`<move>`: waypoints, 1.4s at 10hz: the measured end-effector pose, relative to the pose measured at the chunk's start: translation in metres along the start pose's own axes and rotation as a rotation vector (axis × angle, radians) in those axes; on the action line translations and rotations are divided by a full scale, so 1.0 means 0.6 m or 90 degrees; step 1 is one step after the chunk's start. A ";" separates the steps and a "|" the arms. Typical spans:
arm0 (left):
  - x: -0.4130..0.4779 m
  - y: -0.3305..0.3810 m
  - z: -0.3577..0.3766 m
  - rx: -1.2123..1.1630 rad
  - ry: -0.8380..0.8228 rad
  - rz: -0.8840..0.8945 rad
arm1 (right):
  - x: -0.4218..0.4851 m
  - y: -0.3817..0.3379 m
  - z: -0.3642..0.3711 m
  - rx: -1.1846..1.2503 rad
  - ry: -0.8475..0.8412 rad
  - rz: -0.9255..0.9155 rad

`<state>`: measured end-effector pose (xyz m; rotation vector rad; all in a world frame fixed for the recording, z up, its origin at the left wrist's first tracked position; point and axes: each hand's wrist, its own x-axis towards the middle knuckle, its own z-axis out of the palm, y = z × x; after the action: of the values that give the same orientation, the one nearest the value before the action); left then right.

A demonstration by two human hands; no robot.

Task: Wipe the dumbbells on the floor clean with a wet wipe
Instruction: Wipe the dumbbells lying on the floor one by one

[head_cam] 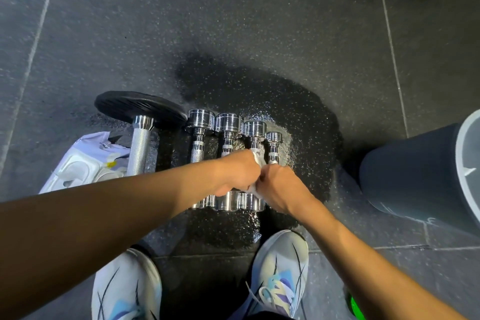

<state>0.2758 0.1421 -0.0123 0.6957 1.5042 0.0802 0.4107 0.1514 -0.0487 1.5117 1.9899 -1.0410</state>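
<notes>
Over the chrome dumbbells [228, 138] lined up on the wet floor [298, 117], left hand [233, 171] and right hand [278, 184] both clutch the wet wipe [258, 161] (mostly hidden); wiping looks mid-course, with how much remains unclear.

Grey bin [415, 174], white sneakers [280, 273]

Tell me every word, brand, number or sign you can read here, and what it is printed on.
None can be read.
Wet wipe pack: a dark printed patch near its top, too blurred to read.
Grey bin: faint pale scrawled marks low on its side, not legible.
Dumbbells: no weight numbers show on the chrome heads.
Shoes: coloured stripes only, no lettering visible.
</notes>
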 end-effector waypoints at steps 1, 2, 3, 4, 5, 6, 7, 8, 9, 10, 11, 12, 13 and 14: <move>0.017 -0.006 0.004 -0.023 0.004 -0.005 | 0.022 0.012 0.018 -0.072 0.050 -0.002; 0.031 -0.007 0.008 -0.083 0.014 -0.015 | 0.032 0.007 0.025 -0.047 0.058 0.034; 0.028 -0.008 0.012 -0.111 0.053 -0.010 | 0.037 0.001 0.033 0.045 0.078 0.049; 0.035 -0.015 0.013 -0.133 0.103 -0.004 | 0.033 -0.006 0.044 0.149 0.149 0.044; 0.036 -0.011 0.009 -0.162 0.136 0.002 | 0.028 -0.021 0.055 0.129 0.200 0.037; 0.034 -0.002 0.010 -0.165 0.148 0.027 | 0.025 -0.029 0.054 0.115 0.232 0.021; 0.033 0.003 0.006 -0.152 0.183 0.071 | 0.029 -0.036 0.029 0.051 0.235 -0.003; 0.033 0.007 0.001 -0.126 0.203 0.110 | 0.052 -0.041 0.005 0.034 0.256 0.009; 0.028 0.004 0.001 -0.079 0.183 0.117 | 0.066 -0.043 0.012 -0.026 0.245 0.019; 0.021 -0.005 -0.001 -0.024 0.138 0.094 | 0.062 -0.037 0.029 -0.067 0.210 0.003; 0.010 -0.007 -0.005 0.004 0.083 0.045 | 0.052 -0.027 0.045 -0.065 0.166 0.013; -0.008 -0.002 -0.003 0.033 0.034 0.016 | 0.037 -0.021 0.056 -0.043 0.126 0.048; -0.010 0.002 -0.004 0.021 0.029 0.014 | 0.027 -0.022 0.039 -0.022 0.134 0.006; 0.006 0.010 -0.009 -0.033 0.061 0.015 | 0.034 -0.035 0.018 -0.006 0.153 0.005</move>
<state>0.2734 0.1506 -0.0126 0.6760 1.5805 0.1715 0.3836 0.1532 -0.0638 1.7073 2.1418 -0.8806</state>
